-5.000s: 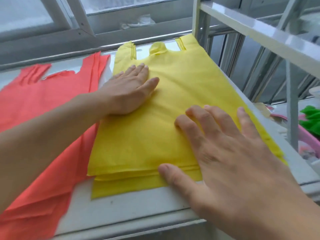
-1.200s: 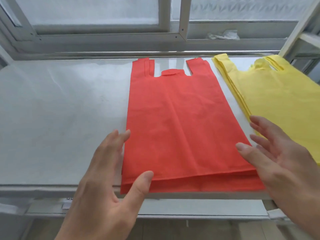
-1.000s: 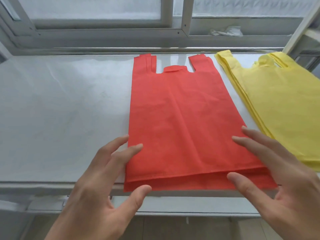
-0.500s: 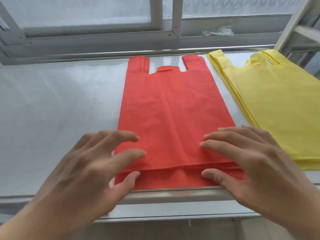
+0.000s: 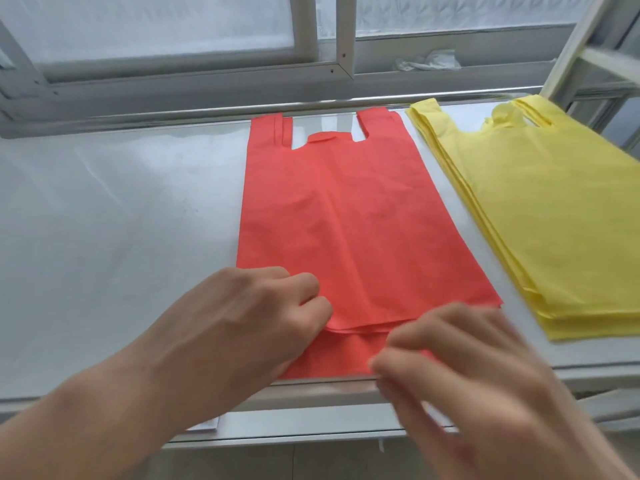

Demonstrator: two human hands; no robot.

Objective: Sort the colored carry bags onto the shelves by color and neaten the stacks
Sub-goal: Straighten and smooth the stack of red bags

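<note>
A stack of red carry bags (image 5: 346, 220) lies flat in the middle of the white shelf (image 5: 121, 237), handles toward the window. Its lowest bag sticks out toward me past the upper ones. My left hand (image 5: 242, 323) has its fingers curled on the stack's near left corner. My right hand (image 5: 467, 375), blurred by motion, curls its fingers onto the near right corner at the shelf's front edge. A stack of yellow carry bags (image 5: 554, 220) lies just right of the red one, untouched, with a narrow gap between them.
A grey window frame (image 5: 343, 36) runs along the back of the shelf, with a crumpled white scrap (image 5: 429, 60) on its ledge. A white upright post (image 5: 575, 46) of the rack stands at the far right. The shelf's left half is bare white surface.
Five seconds ago both hands were flat on the yellow stack. Since then they have come to the red stack, and over the last second their spread fingers curled onto its near corners.
</note>
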